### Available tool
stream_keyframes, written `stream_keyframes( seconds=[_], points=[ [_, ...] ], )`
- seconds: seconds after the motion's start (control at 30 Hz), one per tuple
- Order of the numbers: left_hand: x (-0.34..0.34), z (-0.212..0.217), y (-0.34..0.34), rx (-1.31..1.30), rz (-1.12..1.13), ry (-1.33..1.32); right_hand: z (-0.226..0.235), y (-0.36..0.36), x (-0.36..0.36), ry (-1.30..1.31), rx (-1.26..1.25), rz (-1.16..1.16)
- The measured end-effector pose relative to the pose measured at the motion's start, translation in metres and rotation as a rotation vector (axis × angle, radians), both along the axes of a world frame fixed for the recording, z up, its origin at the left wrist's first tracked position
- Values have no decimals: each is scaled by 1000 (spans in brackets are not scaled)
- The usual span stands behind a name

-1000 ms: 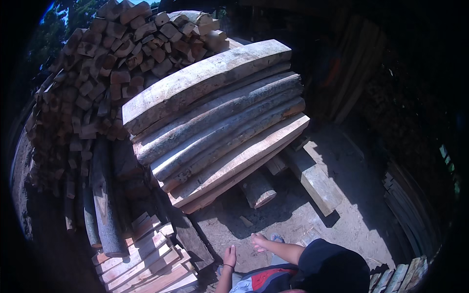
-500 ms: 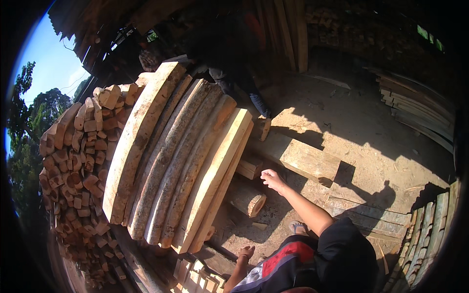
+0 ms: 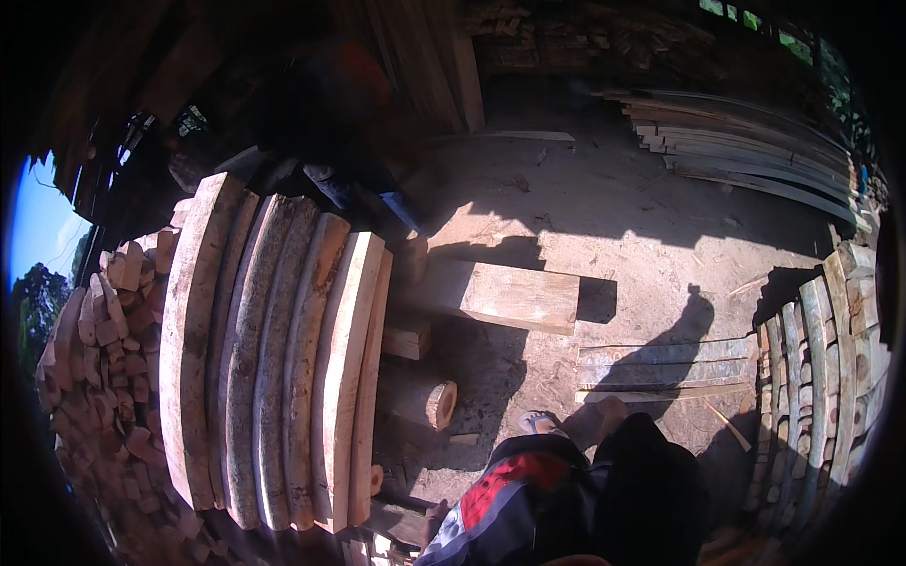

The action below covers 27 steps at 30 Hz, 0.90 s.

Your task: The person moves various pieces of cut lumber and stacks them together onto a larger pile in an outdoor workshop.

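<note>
At the lower edge, my left hand [image 3: 436, 515] is dim and partly visible beside my dark shorts with a red patch; its fingers are not clear. It is nearest to a dark wooden board [image 3: 401, 522] under the curved planks. My right arm [image 3: 609, 413] shows as a short stretch of skin by the black sleeve, and its hand is hidden. To the left, several curved planks [image 3: 342, 363], some with bark, lie side by side. Right of them are a short round log [image 3: 415, 400] and a thick squared beam [image 3: 505, 292]. Neither hand visibly touches these.
A large pile of cut wood blocks [image 3: 85, 406] stands at the left. Long boards [image 3: 746, 156] are stacked at the far right, with more slats [image 3: 797, 377] nearer. Flat planks [image 3: 661, 368] lie on the ground. A person in blue trousers [image 3: 401, 209] stands in shade behind the planks.
The view has swung right, so the planks and beam sit farther left. My right hand, stretched out toward the log and beam before, has drawn back out of sight. My left hand is lower.
</note>
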<state>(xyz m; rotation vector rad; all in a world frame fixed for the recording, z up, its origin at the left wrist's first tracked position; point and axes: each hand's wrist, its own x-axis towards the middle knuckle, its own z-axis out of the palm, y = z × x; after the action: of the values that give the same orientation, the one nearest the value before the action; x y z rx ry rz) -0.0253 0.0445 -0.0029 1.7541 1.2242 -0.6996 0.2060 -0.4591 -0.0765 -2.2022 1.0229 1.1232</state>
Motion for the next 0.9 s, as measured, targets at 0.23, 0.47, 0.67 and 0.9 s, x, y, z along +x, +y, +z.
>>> stream_keyframes(
  seconds=[0.23,0.47,0.67,0.9],
  points=[
    [48,18,-8,143,-220,96,-29,48,37,-96,135,219],
    [34,36,-48,181,-216,218,34,189,86,-334,484,533],
    [-16,-1,-50,134,-22,206,53,219,92,-245,472,756],
    [-66,-2,-59,96,336,134,36,170,73,-48,409,792]
  ],
)
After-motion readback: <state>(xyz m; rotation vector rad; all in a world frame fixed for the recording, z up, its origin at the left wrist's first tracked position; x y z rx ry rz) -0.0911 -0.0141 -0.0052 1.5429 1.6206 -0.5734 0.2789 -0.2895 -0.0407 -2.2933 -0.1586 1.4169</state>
